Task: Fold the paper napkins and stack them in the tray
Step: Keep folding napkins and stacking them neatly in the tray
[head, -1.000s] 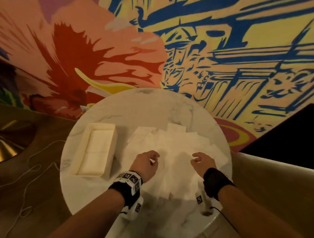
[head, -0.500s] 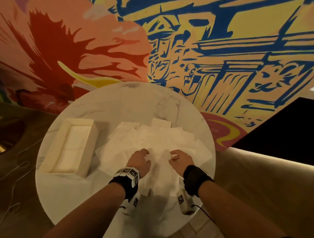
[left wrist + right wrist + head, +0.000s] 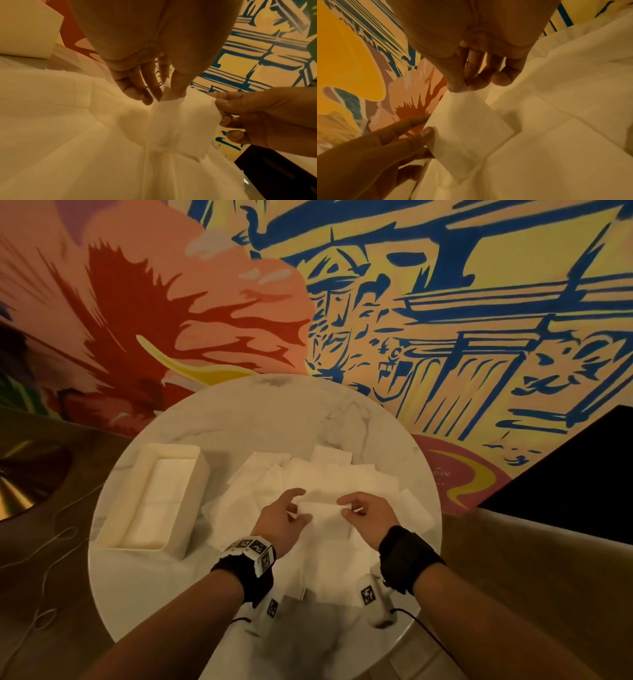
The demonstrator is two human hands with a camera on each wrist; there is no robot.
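A white paper napkin (image 3: 322,508) (image 3: 181,119) (image 3: 469,124) is lifted off the pile, held by its two upper corners. My left hand (image 3: 287,513) (image 3: 164,93) pinches its left corner between thumb and fingers. My right hand (image 3: 359,511) (image 3: 464,85) pinches the right corner the same way. Beneath lies a loose heap of several unfolded white napkins (image 3: 308,484) (image 3: 68,121) (image 3: 565,121). The cream rectangular tray (image 3: 150,529) sits at the table's left, with folded napkins lying flat inside.
The round white marble table (image 3: 239,419) stands against a bright painted wall (image 3: 411,302). Thin cables (image 3: 51,542) trail over the brown floor at left. A dark block (image 3: 565,474) rises at the right. The tray's corner (image 3: 25,33) shows in the left wrist view.
Both hands came together over the pile, pinched one napkin's corners and raised its edge. A second ago they rested apart on the heap.
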